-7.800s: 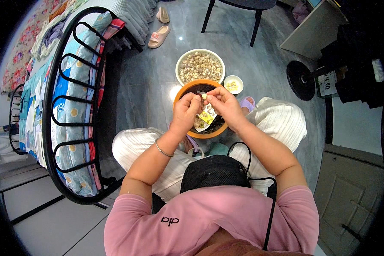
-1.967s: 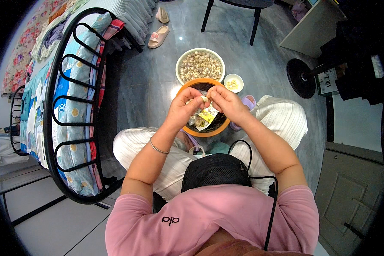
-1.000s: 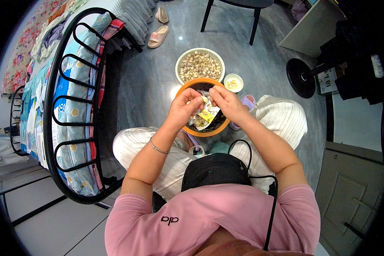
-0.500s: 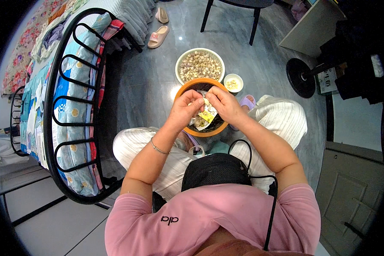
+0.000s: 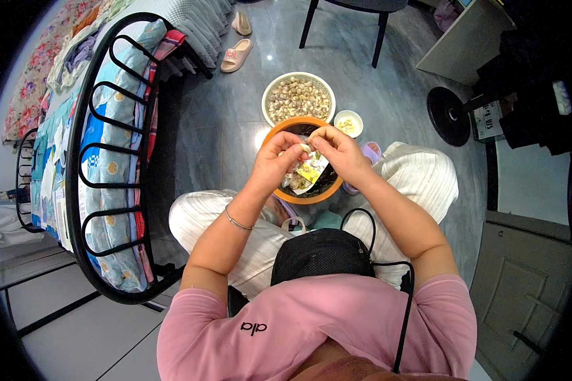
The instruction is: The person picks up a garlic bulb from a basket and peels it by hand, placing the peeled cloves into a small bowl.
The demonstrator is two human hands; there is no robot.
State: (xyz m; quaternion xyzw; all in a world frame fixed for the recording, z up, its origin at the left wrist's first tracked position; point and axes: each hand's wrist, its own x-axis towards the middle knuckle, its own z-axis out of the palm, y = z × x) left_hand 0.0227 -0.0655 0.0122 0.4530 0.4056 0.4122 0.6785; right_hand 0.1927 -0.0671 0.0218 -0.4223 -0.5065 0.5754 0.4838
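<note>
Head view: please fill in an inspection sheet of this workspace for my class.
Surface: grey marbled floor.
Job's things: white basin of brownish pieces; small bowl of pale bits; orange-rimmed bin.
Clutter: packaging inside the bin; beige slippers beyond the basin.
Hands: left hand pinches a pale piece over the bin; right hand close by, contact unclear.
Cables: black cord over the pink shirt.
Surroundings: black-framed bed left; dark chair ahead.

A home bedroom — metal-framed bed (image 5: pixel 73 171), slippers (image 5: pixel 236 56) (pale pink).
</note>
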